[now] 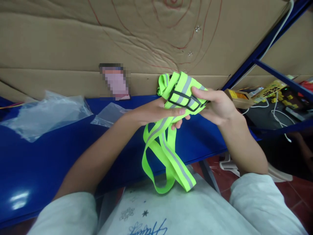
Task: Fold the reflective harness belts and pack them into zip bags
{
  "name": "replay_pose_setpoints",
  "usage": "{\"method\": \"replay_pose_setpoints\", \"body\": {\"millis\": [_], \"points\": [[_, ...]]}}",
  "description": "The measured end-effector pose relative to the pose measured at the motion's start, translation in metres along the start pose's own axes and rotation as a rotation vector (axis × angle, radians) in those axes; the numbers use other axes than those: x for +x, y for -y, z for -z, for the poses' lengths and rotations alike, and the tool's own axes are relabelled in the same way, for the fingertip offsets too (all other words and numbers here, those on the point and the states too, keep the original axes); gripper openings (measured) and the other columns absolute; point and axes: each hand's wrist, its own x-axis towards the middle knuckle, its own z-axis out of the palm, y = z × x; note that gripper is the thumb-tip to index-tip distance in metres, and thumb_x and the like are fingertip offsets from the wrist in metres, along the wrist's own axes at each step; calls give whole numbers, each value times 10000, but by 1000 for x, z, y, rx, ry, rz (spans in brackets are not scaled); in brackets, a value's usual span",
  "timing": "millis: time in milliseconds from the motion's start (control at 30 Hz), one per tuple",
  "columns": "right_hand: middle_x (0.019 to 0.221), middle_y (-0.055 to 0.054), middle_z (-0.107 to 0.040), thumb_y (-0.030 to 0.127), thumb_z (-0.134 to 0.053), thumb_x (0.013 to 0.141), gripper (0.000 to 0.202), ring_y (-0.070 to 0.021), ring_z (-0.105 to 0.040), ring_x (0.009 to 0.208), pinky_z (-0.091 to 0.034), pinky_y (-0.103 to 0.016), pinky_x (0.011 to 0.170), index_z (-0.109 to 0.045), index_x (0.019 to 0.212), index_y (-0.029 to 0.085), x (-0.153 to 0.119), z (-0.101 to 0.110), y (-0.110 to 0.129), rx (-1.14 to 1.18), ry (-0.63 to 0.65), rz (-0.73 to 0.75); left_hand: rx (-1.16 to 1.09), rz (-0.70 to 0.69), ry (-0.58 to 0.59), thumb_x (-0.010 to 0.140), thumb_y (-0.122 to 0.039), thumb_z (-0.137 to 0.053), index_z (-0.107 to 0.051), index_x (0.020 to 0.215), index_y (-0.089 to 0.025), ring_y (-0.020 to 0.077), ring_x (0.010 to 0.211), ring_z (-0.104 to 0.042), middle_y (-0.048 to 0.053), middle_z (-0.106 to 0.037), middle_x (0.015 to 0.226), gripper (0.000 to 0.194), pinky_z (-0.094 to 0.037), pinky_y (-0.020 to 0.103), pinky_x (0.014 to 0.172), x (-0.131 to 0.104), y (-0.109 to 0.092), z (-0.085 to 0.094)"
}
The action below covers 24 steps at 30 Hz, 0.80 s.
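Observation:
A neon yellow-green strap [176, 160] with a grey reflective stripe is gathered in a folded bundle between both hands, above the blue table's front part. Black buckles [184, 100] lie on the bundle's near face. My left hand [168, 112] supports the bundle from below and the left, its thumb across the strap. On the right side, my right hand [215, 104] pinches the bundle, thumb on top near the buckles; its other fingers are mostly hidden. Long loops of the strap hang down from my left hand towards my shirt.
Clear plastic bags [49, 114] lie on the blue table [61, 153]. A blurred-out phone-like object [116, 83] leans against the cardboard panel [61, 42]. At the right are a blue frame bar [281, 75], a small cardboard box [239, 98], white cables and a yellow packet [269, 91].

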Motion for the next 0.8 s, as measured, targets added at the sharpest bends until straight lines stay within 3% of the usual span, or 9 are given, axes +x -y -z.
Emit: {"method": "replay_pose_setpoints", "body": {"millis": [100,200,333,467,533,600,700,800], "points": [[870,-93,-750,696,-520,948,574,-233,-686,684,-604,-401,644,-702,1068,166,6,4,-7,74,71,-10,143,-69,-7,994,-476,-651,-741,918,-152,150,706,-699,54,-742,819,345,-563,264,680,-2,-6,-3],[951,-95,-759,684,-462,978,584,-244,-724,799,-621,-414,716,-690,1128,168,10,5,-14,6,23,40,264,-133,-42,978,-466,-673,-726,788,-157,141,669,-666,42,-732,783,367,-546,262,675,-4,-12,-5],[1148,-93,-754,629,-437,1026,528,-268,-721,1085,-624,-442,874,-678,1215,199,9,-2,-16,-159,-166,133,295,-144,-77,985,-495,-654,-715,743,-156,138,640,-653,38,-715,732,420,-532,262,657,-6,-13,-5],[1319,-61,-708,526,-582,1015,372,-249,-665,1244,-547,-436,1075,-669,1273,273,2,-10,-9,-403,-487,407,238,-154,-217,984,-487,-657,-691,751,-148,121,572,-621,31,-700,692,413,-517,250,589,-4,-8,-8],[1408,-83,-663,518,-550,1035,410,-258,-611,1337,-469,-445,1180,-643,1352,275,0,-13,-6,-631,-463,512,222,-135,-274,978,-488,-663,-682,742,-143,118,563,-624,31,-693,674,418,-506,234,558,0,-5,-9],[1520,-138,-575,574,-503,1039,565,-292,-518,1448,-394,-467,1253,-566,1473,216,-1,-15,-5,-832,-338,493,196,-126,-287,978,-470,-665,-681,739,-141,118,575,-639,34,-696,675,406,-512,224,556,3,-2,-9],[1586,-179,-499,676,-523,993,781,-354,-466,1487,-394,-534,1241,-450,1569,153,3,-21,-12,-925,-274,404,169,-117,-194,968,-376,-684,-702,764,-139,126,619,-675,43,-725,717,313,-554,226,609,3,0,-4],[1566,-154,-526,724,-505,980,789,-375,-510,1440,-434,-576,1178,-448,1562,195,7,-26,-18,-898,-282,343,181,-71,-87,963,-346,-688,-749,806,-139,154,705,-729,67,-768,795,266,-597,251,689,-2,1,7]]}}
